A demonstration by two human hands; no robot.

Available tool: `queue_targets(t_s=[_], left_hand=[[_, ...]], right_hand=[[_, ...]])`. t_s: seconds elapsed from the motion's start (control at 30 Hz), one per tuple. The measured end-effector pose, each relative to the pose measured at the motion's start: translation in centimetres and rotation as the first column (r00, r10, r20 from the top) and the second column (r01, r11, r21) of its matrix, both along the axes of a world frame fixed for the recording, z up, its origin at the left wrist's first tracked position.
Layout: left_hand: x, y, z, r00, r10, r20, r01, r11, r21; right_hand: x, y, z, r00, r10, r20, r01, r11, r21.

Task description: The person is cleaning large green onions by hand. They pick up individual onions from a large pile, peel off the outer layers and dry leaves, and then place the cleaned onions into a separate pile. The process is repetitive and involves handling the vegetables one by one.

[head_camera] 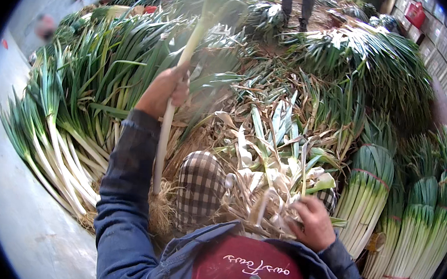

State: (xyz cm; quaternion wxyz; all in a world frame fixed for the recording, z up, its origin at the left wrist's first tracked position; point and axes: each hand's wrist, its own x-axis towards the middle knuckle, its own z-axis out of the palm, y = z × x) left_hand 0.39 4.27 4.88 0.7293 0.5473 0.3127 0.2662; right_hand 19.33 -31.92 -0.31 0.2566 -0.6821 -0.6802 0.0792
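Note:
My left hand [167, 89] is closed around the white stalk of a long Welsh onion [163, 142], held upright with its roots down beside my left knee. Its leafy top is blurred. Low over my lap, my right hand [313, 222] has its fingers apart and appears to hold nothing. Peeled dry onion leaves [242, 194] heap up between my checkered knees [201, 185]. A blurred pale strip of leaf [262, 207] hangs just left of my right hand. Loose untied onions [60, 156] lie to my left.
Several tied onion bundles [368, 185] stand at my right. Another pile of onions [360, 56] lies farther off, near a standing person's legs [298, 3]. Leaf scraps [269, 79] cover the ground ahead. A pale wall or floor surface [30, 217] borders the left side.

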Motion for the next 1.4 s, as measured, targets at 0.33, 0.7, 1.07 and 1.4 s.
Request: queue_targets(t_s=[0.33,0.7,1.07,1.4], left_hand=[[-0.4,-9.9,-0.1,0.892,-0.386,-0.234,0.430,0.885,0.178],[1.6,-14.5,-2.3,0.840,-0.419,-0.345,0.492,0.856,0.157],[2.3,-15.9,-6.1,0.820,0.026,-0.572,0.459,0.568,0.683],[1.6,-17.9,-6.3,0.803,0.271,-0.531,0.459,0.288,0.840]], right_hand=[[5.3,9.4,6.5,0.906,-0.371,0.205,0.162,0.750,0.642],[7.1,9.4,1.4,0.943,-0.306,0.133,0.198,0.834,0.515],[5.4,9.5,-0.4,0.910,-0.370,0.187,0.379,0.925,-0.016],[16.2,6.6,-10.2,0.518,-0.842,0.149,0.855,0.508,-0.101]])
